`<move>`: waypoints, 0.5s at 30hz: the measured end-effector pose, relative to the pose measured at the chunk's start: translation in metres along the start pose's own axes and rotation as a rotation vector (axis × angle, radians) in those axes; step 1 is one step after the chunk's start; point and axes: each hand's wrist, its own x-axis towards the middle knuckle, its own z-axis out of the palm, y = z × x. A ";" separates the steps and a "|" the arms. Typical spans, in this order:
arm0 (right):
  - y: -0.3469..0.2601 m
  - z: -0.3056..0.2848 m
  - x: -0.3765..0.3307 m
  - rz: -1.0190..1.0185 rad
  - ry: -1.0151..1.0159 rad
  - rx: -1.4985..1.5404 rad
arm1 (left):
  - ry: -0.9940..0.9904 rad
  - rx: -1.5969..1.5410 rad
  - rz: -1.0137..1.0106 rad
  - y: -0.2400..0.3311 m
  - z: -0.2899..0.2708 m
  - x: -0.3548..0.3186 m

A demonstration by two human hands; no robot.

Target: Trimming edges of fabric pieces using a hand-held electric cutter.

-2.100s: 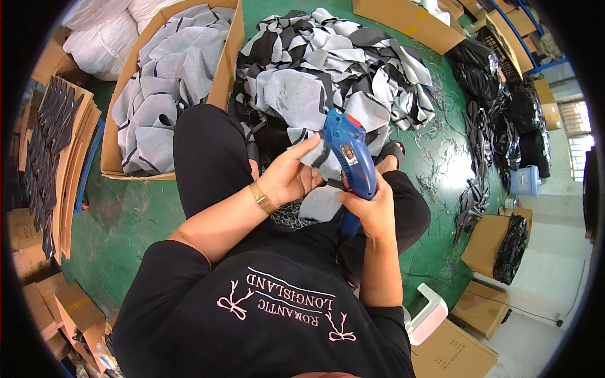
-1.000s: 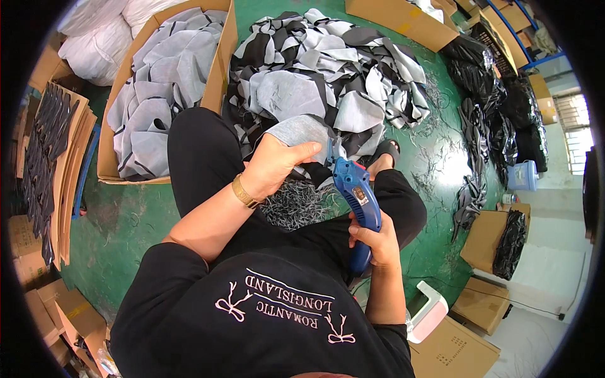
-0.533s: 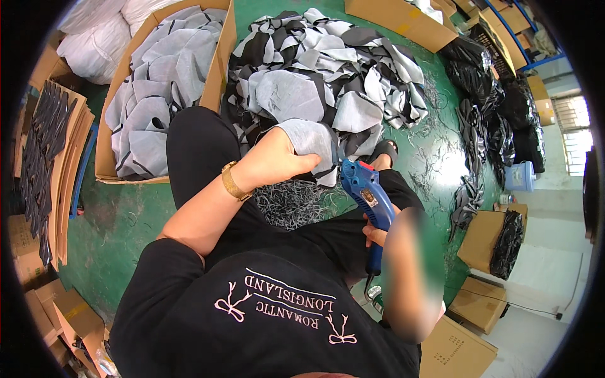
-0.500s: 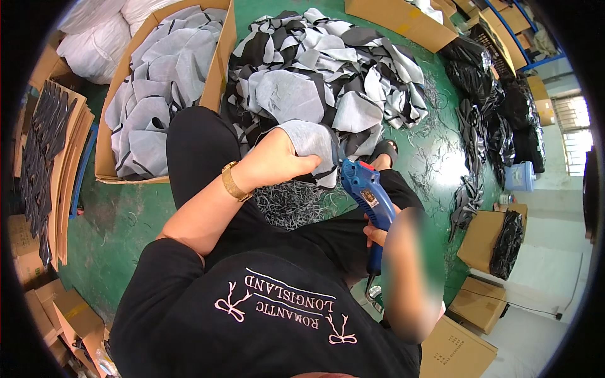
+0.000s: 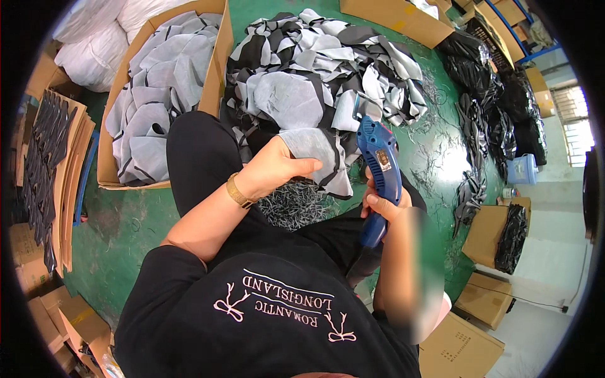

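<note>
My left hand [image 5: 271, 170] is closed on the edge of a grey fabric piece [image 5: 321, 157] with dark trim, thumb lying over its top. The piece hangs over a heap of grey and black fabric pieces [image 5: 287, 101]. Wrapped round the handle of blue electric shears [image 5: 380, 157] is my right hand [image 5: 387, 206]. The metal head of the shears points away from me, in front of the heap and apart from the held piece. Thin dark offcuts [image 5: 293, 205] lie in a pile between my legs.
A large cardboard box [image 5: 214, 82] of grey fabric pieces stands left of the heap. White sacks [image 5: 94, 57] lie behind it. Flat cardboard with black strips [image 5: 53, 145] leans at far left. Black bags [image 5: 517, 101] and a pale blue bucket [image 5: 522, 171] line the right wall.
The shears have moved away from the fabric piece, forward and to the right, and stand more upright. My left hand keeps the piece, whose lower corner has swung slightly right and nearer.
</note>
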 end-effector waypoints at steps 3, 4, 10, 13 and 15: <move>0.005 0.001 -0.002 -0.027 0.023 -0.049 | 0.094 -0.209 -0.052 -0.004 0.002 0.002; 0.008 0.000 -0.004 -0.027 0.019 -0.052 | 0.150 -0.312 -0.061 -0.005 0.002 0.004; 0.026 -0.009 -0.029 0.000 0.031 -0.143 | 0.223 -0.520 0.013 -0.017 -0.001 0.012; 0.031 -0.006 -0.040 0.088 0.023 -0.209 | 0.269 -0.509 0.049 -0.020 0.003 0.013; 0.032 -0.003 -0.044 0.109 0.031 -0.231 | 0.293 -0.488 0.062 -0.021 0.006 0.013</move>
